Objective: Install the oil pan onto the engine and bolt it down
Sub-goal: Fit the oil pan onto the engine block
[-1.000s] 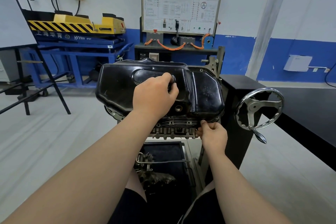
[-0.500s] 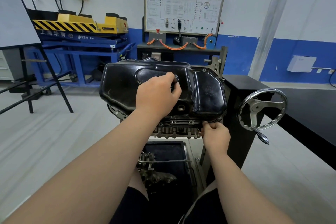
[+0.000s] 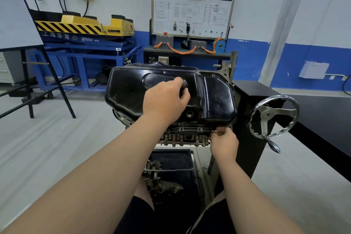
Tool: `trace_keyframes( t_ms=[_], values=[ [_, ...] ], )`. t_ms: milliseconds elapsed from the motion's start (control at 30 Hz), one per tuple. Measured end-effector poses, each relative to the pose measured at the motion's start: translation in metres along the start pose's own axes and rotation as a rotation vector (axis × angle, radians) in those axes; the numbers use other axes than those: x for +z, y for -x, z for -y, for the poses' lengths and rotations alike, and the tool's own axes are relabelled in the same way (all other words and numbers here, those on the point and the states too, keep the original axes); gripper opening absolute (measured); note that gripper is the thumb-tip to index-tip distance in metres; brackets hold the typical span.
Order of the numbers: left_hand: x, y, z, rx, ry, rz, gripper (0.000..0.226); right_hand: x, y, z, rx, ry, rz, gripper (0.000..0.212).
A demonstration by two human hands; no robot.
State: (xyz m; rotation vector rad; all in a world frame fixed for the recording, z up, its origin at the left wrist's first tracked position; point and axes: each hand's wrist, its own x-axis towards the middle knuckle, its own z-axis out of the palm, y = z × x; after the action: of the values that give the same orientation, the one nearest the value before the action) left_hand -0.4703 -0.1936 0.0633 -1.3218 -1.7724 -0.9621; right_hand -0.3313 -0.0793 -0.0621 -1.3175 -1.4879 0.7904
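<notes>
The left hand (image 3: pixel 165 99) lies curled in a loose fist on top of the black oil pan (image 3: pixel 133 89), which sits on the engine (image 3: pixel 186 135); whether it holds anything, I cannot tell. The right hand (image 3: pixel 224 142) pinches a small bolt (image 3: pixel 216 131) against the pan's rim, just above its knuckles.

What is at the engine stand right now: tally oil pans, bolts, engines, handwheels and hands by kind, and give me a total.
oil pan: 1
bolt: 1 in view
engine: 1
handwheel: 1
hands: 2 (left hand on the oil pan, right hand pinching the bolt)
Total: 6
</notes>
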Motion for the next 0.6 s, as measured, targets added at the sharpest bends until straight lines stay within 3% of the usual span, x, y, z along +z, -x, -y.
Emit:
trace_keyframes(
  t_ms=[67,233,467,600],
  values=[
    [0.0000,0.0002,0.0003,-0.001,0.002,-0.003,0.012,-0.0005,-0.0022,0.0002,-0.007,0.060,-0.017,0.005],
    [-0.0006,-0.0001,0.0002,-0.011,0.008,0.017,0.013,-0.0057,-0.0068,0.0007,-0.017,0.234,0.012,0.029],
    [-0.0017,0.0000,0.0003,-0.003,0.007,0.032,0.014,-0.0035,-0.0059,-0.0009,-0.029,0.182,0.010,0.009],
    [-0.0017,0.0003,-0.0004,-0.007,0.009,0.024,0.014,-0.0070,-0.0068,0.0009,-0.005,0.311,0.041,0.032]
  ],
)
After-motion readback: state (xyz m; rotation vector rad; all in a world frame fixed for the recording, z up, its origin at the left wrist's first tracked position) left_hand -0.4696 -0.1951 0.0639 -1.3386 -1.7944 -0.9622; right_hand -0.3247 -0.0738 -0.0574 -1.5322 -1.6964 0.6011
